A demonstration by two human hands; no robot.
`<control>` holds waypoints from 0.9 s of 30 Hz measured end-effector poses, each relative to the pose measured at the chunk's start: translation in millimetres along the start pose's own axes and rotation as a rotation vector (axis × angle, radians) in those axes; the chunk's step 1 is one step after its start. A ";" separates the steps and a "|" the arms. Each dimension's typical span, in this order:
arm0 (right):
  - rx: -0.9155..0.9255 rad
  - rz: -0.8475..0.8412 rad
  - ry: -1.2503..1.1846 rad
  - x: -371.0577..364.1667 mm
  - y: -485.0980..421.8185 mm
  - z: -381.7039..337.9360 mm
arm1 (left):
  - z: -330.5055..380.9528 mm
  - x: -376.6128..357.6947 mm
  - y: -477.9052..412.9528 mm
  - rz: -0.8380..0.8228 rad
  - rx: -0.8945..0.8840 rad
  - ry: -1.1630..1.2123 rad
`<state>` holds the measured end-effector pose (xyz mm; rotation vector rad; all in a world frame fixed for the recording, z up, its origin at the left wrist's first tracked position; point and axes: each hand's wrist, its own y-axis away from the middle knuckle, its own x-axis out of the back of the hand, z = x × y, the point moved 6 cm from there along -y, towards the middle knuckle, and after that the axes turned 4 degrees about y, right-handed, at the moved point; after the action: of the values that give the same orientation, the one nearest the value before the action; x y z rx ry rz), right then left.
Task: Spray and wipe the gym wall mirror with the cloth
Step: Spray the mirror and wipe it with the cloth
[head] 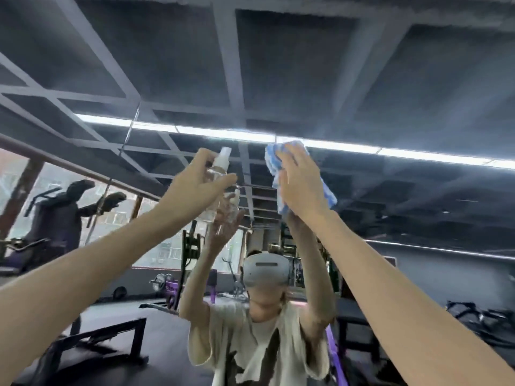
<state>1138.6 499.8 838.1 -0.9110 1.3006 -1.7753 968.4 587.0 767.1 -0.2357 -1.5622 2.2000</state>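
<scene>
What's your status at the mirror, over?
Left hand grips spray bottle, raised. Right hand presses blue cloth on mirror, near its top. Nothing blocking.

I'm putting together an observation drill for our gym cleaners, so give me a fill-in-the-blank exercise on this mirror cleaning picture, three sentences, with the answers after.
1. The left hand grips a clear ____ bottle.
2. The cloth under the right hand is white and ____.
3. The person reflected in the mirror wears a grey ____ over the eyes.

Missing words: spray; blue; headset.
</scene>
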 end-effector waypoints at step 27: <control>-0.481 -0.224 -0.868 48.7 58.1 27.2 | 21.1 -149.8 -46.2 -0.096 0.184 0.061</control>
<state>1148.0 433.1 793.9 -1.8847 1.0480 -0.9714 1105.6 516.0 801.4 -0.1668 -1.3013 2.2227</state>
